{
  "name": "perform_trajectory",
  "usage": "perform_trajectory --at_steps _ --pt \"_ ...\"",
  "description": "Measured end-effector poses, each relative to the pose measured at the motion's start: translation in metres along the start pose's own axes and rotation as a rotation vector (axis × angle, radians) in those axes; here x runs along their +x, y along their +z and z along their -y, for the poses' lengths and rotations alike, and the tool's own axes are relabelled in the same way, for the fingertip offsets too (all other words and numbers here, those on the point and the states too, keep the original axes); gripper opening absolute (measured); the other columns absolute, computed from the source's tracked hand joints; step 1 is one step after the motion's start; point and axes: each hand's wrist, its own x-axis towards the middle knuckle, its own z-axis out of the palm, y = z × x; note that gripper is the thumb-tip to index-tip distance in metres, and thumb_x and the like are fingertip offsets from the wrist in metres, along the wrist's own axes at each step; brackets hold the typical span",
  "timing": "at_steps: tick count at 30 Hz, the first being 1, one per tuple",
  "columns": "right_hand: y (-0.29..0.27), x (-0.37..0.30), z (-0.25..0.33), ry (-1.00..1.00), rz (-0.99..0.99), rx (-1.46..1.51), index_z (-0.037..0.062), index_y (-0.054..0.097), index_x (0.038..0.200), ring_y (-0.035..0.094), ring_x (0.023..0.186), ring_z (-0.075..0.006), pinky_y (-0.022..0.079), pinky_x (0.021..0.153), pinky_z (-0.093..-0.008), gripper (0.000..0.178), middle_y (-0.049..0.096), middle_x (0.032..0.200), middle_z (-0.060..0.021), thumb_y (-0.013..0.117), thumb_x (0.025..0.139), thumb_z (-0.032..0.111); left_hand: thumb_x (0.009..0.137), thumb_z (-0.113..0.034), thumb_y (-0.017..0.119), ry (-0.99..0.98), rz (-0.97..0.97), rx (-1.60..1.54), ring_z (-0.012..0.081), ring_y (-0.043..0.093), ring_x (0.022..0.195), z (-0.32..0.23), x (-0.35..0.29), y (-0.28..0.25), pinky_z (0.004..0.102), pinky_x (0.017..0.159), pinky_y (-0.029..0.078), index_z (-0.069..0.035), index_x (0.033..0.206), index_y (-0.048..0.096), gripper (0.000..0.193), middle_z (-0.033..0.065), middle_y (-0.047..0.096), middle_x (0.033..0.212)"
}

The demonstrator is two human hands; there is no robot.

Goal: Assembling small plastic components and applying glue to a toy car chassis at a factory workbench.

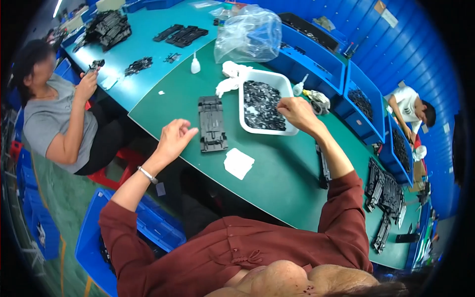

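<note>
- Fingers of right hand [296, 112] were curled down into white tray [269, 75], tips among small black parts [261, 105]; whether they'd pinched a part, can't tell – tips hidden by hand's back.
- Fingers of left hand [174, 138] were spread loose & open, holding nothing, hovering at bench [277, 173] edge just beside black flat chassis part [212, 123]; not clearly touching it.
- Chassis part lay flat on green bench between the 2 hands, just left of tray.
- White cloth square [238, 163] lay near bench edge, below chassis part & tray.
- White rag [228, 78] bunched at tray's far-left corner; small squeeze bottle [195, 64] stood beyond it.
- Clear plastic bag [247, 33] sat past tray, against blue bins [316, 64] along bench's far side.
- Stack of black chassis parts [388, 193] lay at right end of bench, well apart from hands.
- Wrist bracelet [147, 174] on left arm; sleeves dark red.
- Co-worker in grey top [54, 119] sat at left, holding small black part [95, 65] up; more black parts [109, 27] piled on the far bench.
- Another person in white [408, 106] bent over bins at far right.
</note>
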Motion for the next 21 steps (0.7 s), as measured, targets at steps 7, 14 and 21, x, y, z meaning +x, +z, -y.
perform_trajectory --at_steps 7,14,21 --pt "0.054 0.029 0.005 -0.105 0.101 -0.211 0.0017 0.073 0.084 0.073 0.085 -0.0403 0.058 0.075 -0.0517 0.017 0.072 0.085 -0.0237 0.066 0.076 0.015 0.083 -0.045 0.081 0.001 0.039 0.234 0.0289 0.062 0.083 -0.017 -0.004 0.014 0.0397 0.074 0.051 0.005 0.099 0.066 0.055 0.0168 0.063 0.091" --pt "0.06 0.029 0.02 -0.009 -0.021 -0.122 0.0021 0.075 0.091 0.073 0.092 -0.0394 0.058 0.078 -0.0497 0.017 0.074 0.095 -0.0224 0.062 0.079 0.005 0.085 -0.039 0.082 -0.108 0.024 0.046 0.0155 0.057 0.075 0.006 0.007 0.024 0.0309 0.071 0.049 0.005 0.093 0.068 0.047 0.007 0.064 0.084" --pt "0.062 0.022 0.023 -0.001 -0.083 -0.106 0.0053 0.076 0.099 0.072 0.103 -0.0338 0.058 0.087 -0.0448 0.023 0.075 0.105 -0.0182 0.06 0.083 0.007 0.085 -0.037 0.083 -0.272 0.081 -0.155 0.0087 0.051 0.072 -0.006 0.009 0.025 0.026 0.065 0.042 0.004 0.092 0.069 0.044 -0.0005 0.06 0.081"
